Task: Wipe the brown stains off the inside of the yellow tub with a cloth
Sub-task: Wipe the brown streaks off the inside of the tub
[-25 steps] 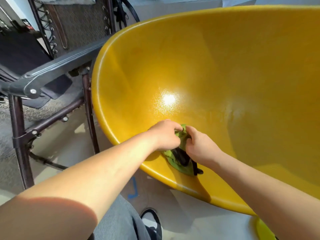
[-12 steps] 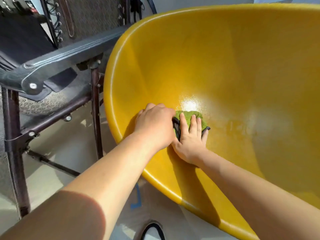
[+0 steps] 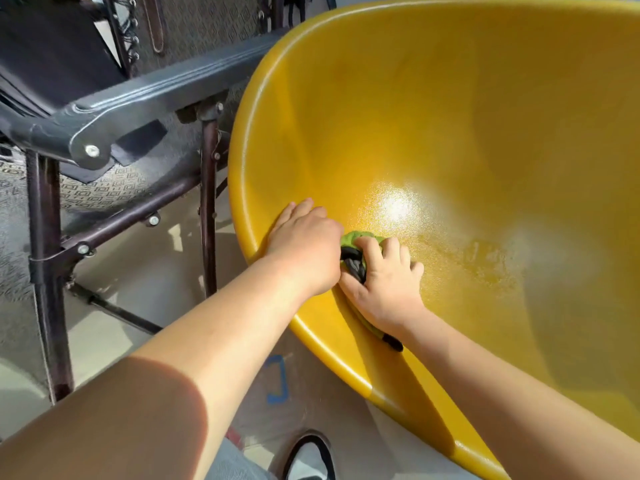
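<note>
Folding chair frame [image 3: 204,209] at left, just beside the yellow tub [image 3: 433,109], not involved. Left hand [image 3: 304,251]: fingers straight, flat on the tub's near-left inner wall by the rim, holding nothing, looks like bracing. Cloth [image 3: 358,238], green with a dark part, is bunched between both hands on the inner wall. Right hand [image 3: 384,285]: fingers spread, laid over the cloth, pressing it down, not clenched. Step: mid-wipe, near-left wall. Brownish wet streak [image 3: 481,252] sits right of the cloth, not covered. Next, my read: sweep right across the streak and keep pressure. The wall is curved and glossy, so the cloth may slip.
</note>
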Tool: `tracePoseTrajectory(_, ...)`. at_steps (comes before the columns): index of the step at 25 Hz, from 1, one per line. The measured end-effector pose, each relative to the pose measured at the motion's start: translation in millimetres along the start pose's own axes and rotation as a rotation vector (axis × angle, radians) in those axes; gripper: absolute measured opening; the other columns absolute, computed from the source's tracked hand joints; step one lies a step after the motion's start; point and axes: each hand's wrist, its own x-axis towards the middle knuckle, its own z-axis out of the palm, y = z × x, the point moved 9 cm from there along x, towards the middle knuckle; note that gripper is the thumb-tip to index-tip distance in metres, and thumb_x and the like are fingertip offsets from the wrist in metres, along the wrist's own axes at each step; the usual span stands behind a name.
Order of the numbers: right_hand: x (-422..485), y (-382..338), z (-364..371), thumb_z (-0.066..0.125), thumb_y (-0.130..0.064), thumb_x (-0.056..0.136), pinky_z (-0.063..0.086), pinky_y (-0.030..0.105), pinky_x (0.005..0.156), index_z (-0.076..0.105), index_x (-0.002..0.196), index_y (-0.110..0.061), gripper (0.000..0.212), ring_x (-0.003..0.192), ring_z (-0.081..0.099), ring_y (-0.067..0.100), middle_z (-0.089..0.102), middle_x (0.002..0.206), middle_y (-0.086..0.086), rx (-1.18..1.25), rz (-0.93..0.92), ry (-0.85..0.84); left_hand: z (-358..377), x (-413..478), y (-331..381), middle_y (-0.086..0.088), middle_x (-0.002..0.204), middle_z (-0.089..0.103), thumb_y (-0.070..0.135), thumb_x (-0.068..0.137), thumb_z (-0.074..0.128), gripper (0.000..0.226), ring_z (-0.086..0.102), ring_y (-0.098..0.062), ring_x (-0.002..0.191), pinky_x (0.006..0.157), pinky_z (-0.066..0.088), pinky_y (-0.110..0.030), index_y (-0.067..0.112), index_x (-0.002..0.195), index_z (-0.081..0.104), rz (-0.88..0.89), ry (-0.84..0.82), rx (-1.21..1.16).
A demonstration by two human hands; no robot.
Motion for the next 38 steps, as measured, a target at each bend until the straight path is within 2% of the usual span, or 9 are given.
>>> tracePoseTrajectory(7, 13, -15, 0, 0.050, -0.055, 0.097, 0.031, 0.048, 0.096, 0.044, 0.139, -0.032, 0.048, 0.123, 0.043, 0.031, 0.043, 0.122, 0.004, 0.080, 0.047, -0.015, -34, -8, -4, -0.008, 0.152, 0.045, 0.017, 0.090, 0.053, 0.042, 0.007, -0.033, 0.156, 0.124, -0.006, -0.054, 0.025, 0.129, 0.065, -0.048, 0.121, 0.066)
tracePoseTrajectory(11, 75, -50, -20, 0.053, -0.050, 0.097, 0.032, 0.053, 0.107, 0.045, 0.144, -0.026, 0.053, 0.131, 0.042, 0.035, 0.043, 0.136, 0.010, 0.338, -0.016, 0.119, -45, -8, -13, -0.006, 0.154, 0.043, 0.019, 0.094, 0.050, 0.040, 0.005, -0.028, 0.156, 0.126, -0.003, -0.047, 0.024, 0.131, 0.063, -0.110, 0.179, 0.021)
tracePoseTrajectory(14, 132, -77, -70, 0.056, -0.046, 0.098, 0.043, 0.056, 0.103, 0.049, 0.143, -0.020, 0.053, 0.132, 0.046, 0.032, 0.044, 0.142, 0.011, 0.383, -0.167, 0.318, -48, -2, -13, -0.004, 0.146, 0.051, 0.013, 0.092, 0.049, 0.039, 0.020, -0.027, 0.152, 0.125, 0.006, -0.043, 0.021, 0.126, 0.067, -0.091, 0.237, -0.022)
tracePoseTrajectory(17, 171, -100, -112, 0.056, -0.041, 0.096, 0.050, 0.052, 0.094, 0.051, 0.141, -0.017, 0.051, 0.130, 0.049, 0.036, 0.044, 0.145, 0.015, 0.205, -0.392, 0.447, -46, 7, -15, -0.001, 0.140, 0.056, 0.006, 0.088, 0.046, 0.046, 0.035, -0.025, 0.137, 0.114, 0.027, -0.042, 0.023, 0.123, 0.069, -0.117, 0.277, -0.094)
tracePoseTrajectory(19, 189, -94, -128, 0.059, -0.030, 0.093, 0.051, 0.053, 0.093, 0.049, 0.140, -0.017, 0.050, 0.133, 0.047, 0.042, 0.044, 0.148, 0.021, -0.077, -0.491, 0.488, -37, 15, -9, 0.001, 0.143, 0.054, 0.008, 0.086, 0.048, 0.047, 0.033, -0.025, 0.139, 0.111, 0.028, -0.043, 0.026, 0.125, 0.068, -0.138, 0.256, -0.129)
tracePoseTrajectory(23, 218, -38, -151, 0.059, -0.011, 0.085, 0.034, 0.065, 0.113, 0.042, 0.139, -0.024, 0.058, 0.144, 0.036, 0.044, 0.040, 0.153, 0.022, -0.442, -0.377, 0.480, -24, 31, 9, 0.001, 0.150, 0.047, 0.012, 0.083, 0.054, 0.047, 0.020, -0.025, 0.149, 0.112, 0.020, -0.045, 0.028, 0.126, 0.065, -0.152, 0.192, -0.200)
tracePoseTrajectory(26, 230, -2, -166, 0.062, -0.017, 0.084, 0.033, 0.067, 0.111, 0.043, 0.132, -0.024, 0.052, 0.136, 0.041, 0.044, 0.044, 0.144, 0.021, -0.544, -0.239, 0.487, -17, 35, 21, 0.000, 0.150, 0.047, 0.013, 0.085, 0.054, 0.045, 0.016, -0.026, 0.151, 0.113, 0.019, -0.046, 0.028, 0.125, 0.065, -0.131, 0.166, -0.211)
tracePoseTrajectory(32, 163, 82, -86, 0.057, -0.062, 0.080, 0.046, 0.051, 0.090, 0.042, 0.126, -0.026, 0.060, 0.113, 0.054, 0.040, 0.051, 0.119, 0.015, -0.268, 0.111, 0.102, -7, 38, 34, -0.001, 0.147, 0.047, 0.010, 0.084, 0.052, 0.046, 0.020, -0.028, 0.149, 0.112, 0.021, -0.047, 0.029, 0.124, 0.065, -0.112, 0.098, -0.189)
tracePoseTrajectory(38, 36, 84, -27, 0.038, -0.067, 0.087, 0.041, 0.044, 0.085, 0.049, 0.115, -0.026, 0.051, 0.093, 0.062, 0.034, 0.057, 0.097, 0.007, -0.350, -0.234, -0.125, 2, 39, 61, -0.001, 0.139, 0.052, 0.012, 0.084, 0.053, 0.043, 0.033, -0.026, 0.137, 0.101, 0.027, -0.045, 0.027, 0.121, 0.065, -0.073, 0.069, -0.147)
